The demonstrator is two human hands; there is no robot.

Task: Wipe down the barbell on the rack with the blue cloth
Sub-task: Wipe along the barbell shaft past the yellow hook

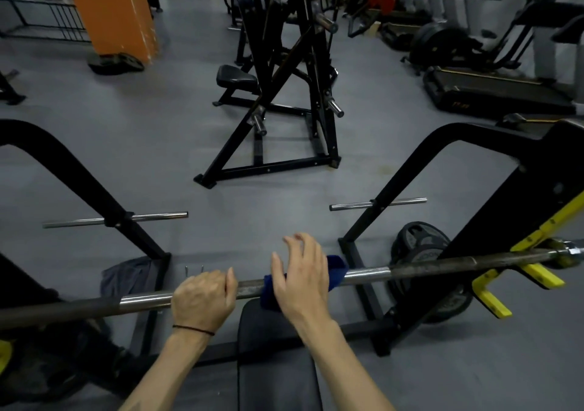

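L hand [202,297] curled round the barbell [410,270], which lies across the rack [493,170] w/ yellow hooks. Blue cloth [336,270] draped over bar mid-span, just R of that grip. R hand [301,276] on cloth, fingers loose & spread. Bench [275,376] below.

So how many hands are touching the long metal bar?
1. The left hand grips the barbell. The right hand hovers open just above the blue cloth draped on it.
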